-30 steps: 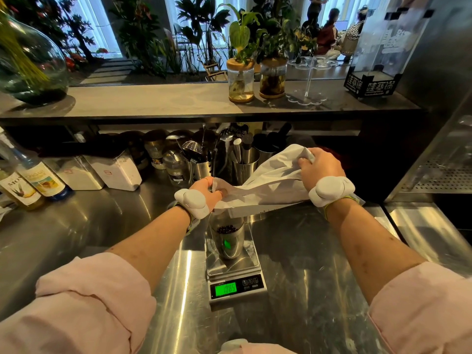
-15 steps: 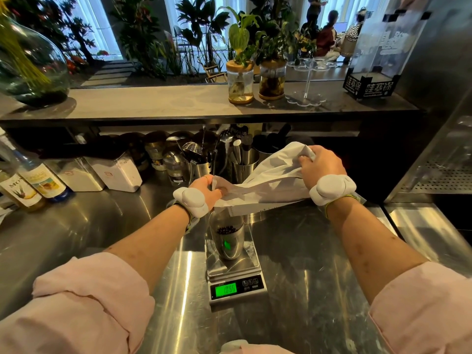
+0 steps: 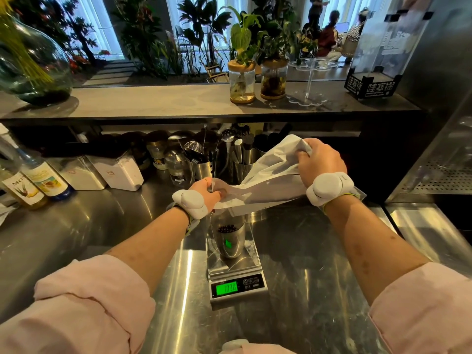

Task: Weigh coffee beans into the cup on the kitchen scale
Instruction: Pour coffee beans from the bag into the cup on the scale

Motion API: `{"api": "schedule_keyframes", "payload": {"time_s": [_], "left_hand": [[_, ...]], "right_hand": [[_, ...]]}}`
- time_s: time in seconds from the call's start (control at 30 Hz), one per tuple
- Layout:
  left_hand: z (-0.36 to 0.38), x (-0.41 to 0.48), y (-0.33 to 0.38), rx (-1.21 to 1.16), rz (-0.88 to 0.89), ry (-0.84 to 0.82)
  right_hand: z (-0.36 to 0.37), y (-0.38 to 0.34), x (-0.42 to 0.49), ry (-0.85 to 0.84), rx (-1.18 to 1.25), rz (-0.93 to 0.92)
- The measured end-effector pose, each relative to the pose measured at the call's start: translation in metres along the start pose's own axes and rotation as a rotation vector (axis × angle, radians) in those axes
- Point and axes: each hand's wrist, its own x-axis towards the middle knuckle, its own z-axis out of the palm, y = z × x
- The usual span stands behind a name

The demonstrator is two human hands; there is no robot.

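A white coffee bean bag (image 3: 265,180) is held tilted over a steel cup (image 3: 228,240), its mouth low at the left. My left hand (image 3: 207,191) pinches the bag's mouth right above the cup. My right hand (image 3: 320,159) grips the raised bottom end of the bag. Dark coffee beans (image 3: 227,228) lie inside the cup. The cup stands on a kitchen scale (image 3: 236,277) whose green display (image 3: 227,289) is lit.
Steel utensil holders (image 3: 204,169), jars and white containers (image 3: 122,171) line the back of the steel counter (image 3: 76,231). Syrup bottles (image 3: 38,180) stand at far left. A shelf above holds plant jars (image 3: 241,81). A metal machine (image 3: 434,149) rises at right.
Both hands and the bag shifted only slightly. The scale's reading has gone up a little.
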Motion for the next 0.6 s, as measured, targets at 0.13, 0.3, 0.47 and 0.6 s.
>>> {"api": "schedule_keyframes", "payload": {"time_s": [0.13,0.3,0.47,0.6], "left_hand": [[0.0004,-0.0010,-0.0009,-0.015,-0.009,-0.006],[0.0017,-0.0018,-0.0011,-0.018,-0.016,-0.013],[0.0049,-0.0017,-0.0040,-0.056,-0.050,-0.031],[0.0034,-0.0009,-0.0061,-0.063,-0.082,-0.038]], "right_hand": [[-0.0012,-0.0005,-0.0008,0.002,-0.014,0.000],[-0.0018,-0.0026,-0.0012,0.013,-0.045,-0.019],[-0.0051,-0.0083,-0.0009,0.024,-0.081,-0.098],[-0.0046,-0.0099,-0.0008,0.027,-0.075,-0.126]]}}
